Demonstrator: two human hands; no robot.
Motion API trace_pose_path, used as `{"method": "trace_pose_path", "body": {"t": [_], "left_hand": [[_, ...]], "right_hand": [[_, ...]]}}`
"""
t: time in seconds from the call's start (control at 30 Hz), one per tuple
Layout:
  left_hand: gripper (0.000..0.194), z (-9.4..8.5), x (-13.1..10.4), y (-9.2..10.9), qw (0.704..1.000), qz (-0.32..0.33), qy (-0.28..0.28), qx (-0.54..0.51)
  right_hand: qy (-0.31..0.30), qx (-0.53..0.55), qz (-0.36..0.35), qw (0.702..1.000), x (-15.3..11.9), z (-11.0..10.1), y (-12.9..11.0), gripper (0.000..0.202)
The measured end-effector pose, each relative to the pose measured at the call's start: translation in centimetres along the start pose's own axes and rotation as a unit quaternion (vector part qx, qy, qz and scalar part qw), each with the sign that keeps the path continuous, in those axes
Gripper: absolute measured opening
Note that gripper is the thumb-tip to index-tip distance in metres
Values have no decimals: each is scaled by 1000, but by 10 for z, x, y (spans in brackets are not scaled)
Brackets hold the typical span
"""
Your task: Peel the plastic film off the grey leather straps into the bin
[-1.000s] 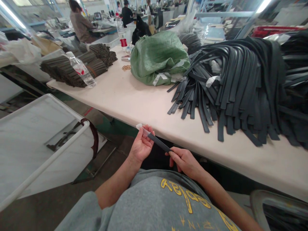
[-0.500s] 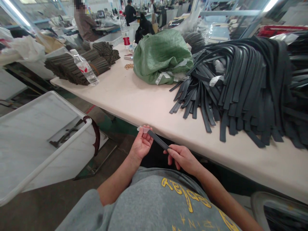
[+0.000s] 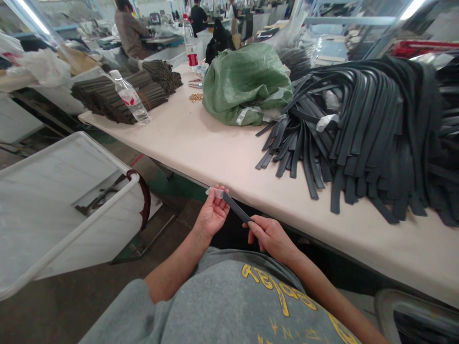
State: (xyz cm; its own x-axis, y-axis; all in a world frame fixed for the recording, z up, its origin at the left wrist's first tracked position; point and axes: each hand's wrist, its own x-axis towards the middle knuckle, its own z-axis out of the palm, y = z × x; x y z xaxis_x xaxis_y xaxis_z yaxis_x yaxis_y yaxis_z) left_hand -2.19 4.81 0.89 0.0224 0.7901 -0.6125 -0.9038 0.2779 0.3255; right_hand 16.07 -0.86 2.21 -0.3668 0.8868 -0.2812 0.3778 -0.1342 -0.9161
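Between my hands, in front of the table edge, is a dark strap (image 3: 235,209). My right hand (image 3: 267,232) is closed around its lower right part, thumb on top. At the strap's upper left end, a whitish, translucent piece (image 3: 215,193) lies across the fingers of my left hand (image 3: 212,213). The left thumb presses this piece against the fingers, palm turned up; what it is exactly I cannot make out. A big heap of black straps (image 3: 358,129) lies on the table to the right, several ends hanging toward me.
On the table (image 3: 172,143) stand a green woven sack (image 3: 247,86), bundled dark strips (image 3: 118,95), a leaning clear bottle (image 3: 129,98), another bottle (image 3: 190,43) and gold-coloured rings (image 3: 195,97). A white cart (image 3: 68,200) is at my left. Other people work in the background.
The camera view has shifted slightly, so the table and its things appear a little farther right. Both hands keep nearly the same hold on the strap and the whitish piece.
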Motion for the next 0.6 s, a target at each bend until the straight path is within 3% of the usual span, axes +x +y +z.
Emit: {"method": "trace_pose_path", "body": {"t": [0.27, 0.47, 0.6], "left_hand": [[18, -9, 1, -2, 1000, -4, 8, -7], [16, -8, -3, -2, 1000, -2, -3, -23], [16, -14, -9, -12, 1000, -16, 1, -3]], "right_hand": [[26, 2, 3, 1000, -6, 0, 2, 32], [-10, -37, 9, 999, -7, 3, 0, 29], [-26, -44, 11, 999, 7, 9, 0, 29]]}}
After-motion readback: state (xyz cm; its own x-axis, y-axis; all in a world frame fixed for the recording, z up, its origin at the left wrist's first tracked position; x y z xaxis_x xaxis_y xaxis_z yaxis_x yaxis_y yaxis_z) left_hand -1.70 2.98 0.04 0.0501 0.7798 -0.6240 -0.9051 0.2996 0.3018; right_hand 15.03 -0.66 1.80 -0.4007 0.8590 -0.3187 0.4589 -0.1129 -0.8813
